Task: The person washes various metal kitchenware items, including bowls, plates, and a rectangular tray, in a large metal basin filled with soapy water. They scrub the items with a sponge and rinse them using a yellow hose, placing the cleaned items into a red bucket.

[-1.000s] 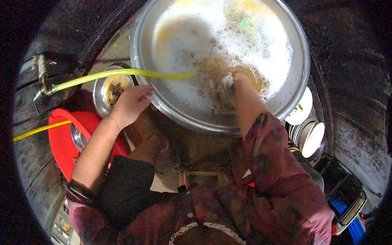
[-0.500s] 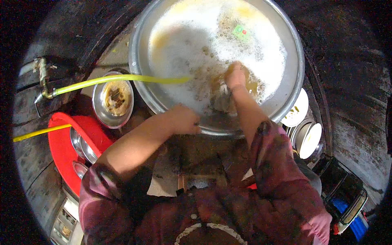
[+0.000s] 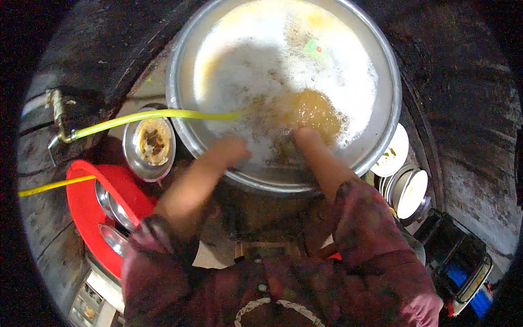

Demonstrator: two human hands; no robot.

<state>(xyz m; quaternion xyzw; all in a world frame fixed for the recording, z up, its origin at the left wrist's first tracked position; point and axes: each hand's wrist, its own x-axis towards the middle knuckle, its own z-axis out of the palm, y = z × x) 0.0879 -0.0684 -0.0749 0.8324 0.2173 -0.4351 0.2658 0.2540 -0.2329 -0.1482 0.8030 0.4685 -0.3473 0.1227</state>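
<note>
A wide round metal tub [image 3: 393, 109] holds brownish water under white foam [image 3: 348, 82]. My right hand [image 3: 308, 137] is sunk in the water near the tub's front side; its fingers, and whatever they may hold, are hidden. Over the tub's near left rim is my left hand [image 3: 231, 151], smeared by motion, so its fingers cannot be made out. A small green piece with a red spot [image 3: 314, 48] floats in the foam at the far side. The end of a yellow-green hose [image 3: 163, 114] reaches into the tub from the left, close to my left hand.
The hose runs from a wall tap [image 3: 61, 122]. Left of the tub stands a metal bowl [image 3: 129, 146] with food scraps; nearer is a red basin [image 3: 81, 218] holding metal dishes [image 3: 114, 238]. At right sit white plates [image 3: 411, 193], one with scraps, and a black crate-like object [image 3: 449, 245].
My right hand has moved nearer and dipped deeper, where its back showed above the water before. My left hand has moved from outside the near rim up over it.
</note>
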